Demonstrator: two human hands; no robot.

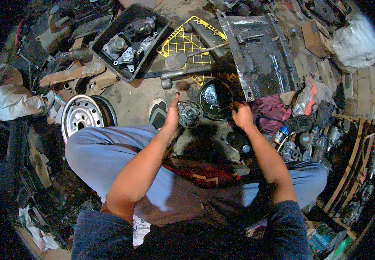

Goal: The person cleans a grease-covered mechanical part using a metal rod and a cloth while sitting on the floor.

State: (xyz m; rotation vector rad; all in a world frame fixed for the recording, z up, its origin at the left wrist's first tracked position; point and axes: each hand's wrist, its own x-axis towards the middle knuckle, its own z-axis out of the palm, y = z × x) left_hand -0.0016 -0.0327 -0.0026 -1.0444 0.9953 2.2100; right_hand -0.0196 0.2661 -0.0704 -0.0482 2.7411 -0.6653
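A round grey metal part (190,114), with a raised hub and holes, is held at its left side by my left hand (172,116). The thumb of that hand points up, while the other fingers are mostly hidden by the part. Just right of it stands a round black pan (202,102) with dark, shiny liquid inside. My right hand (242,116) is closed at the pan's right rim, its fingers curled over the edge. Shadow hides the fingertips.
Beyond the pan lie a mallet (176,62), a yellow grid crate (192,41) and an oily metal plate (261,56). A black tray (129,77) holds metal castings. A steel wheel rim (82,116) is at left, a maroon cloth (270,113) at right.
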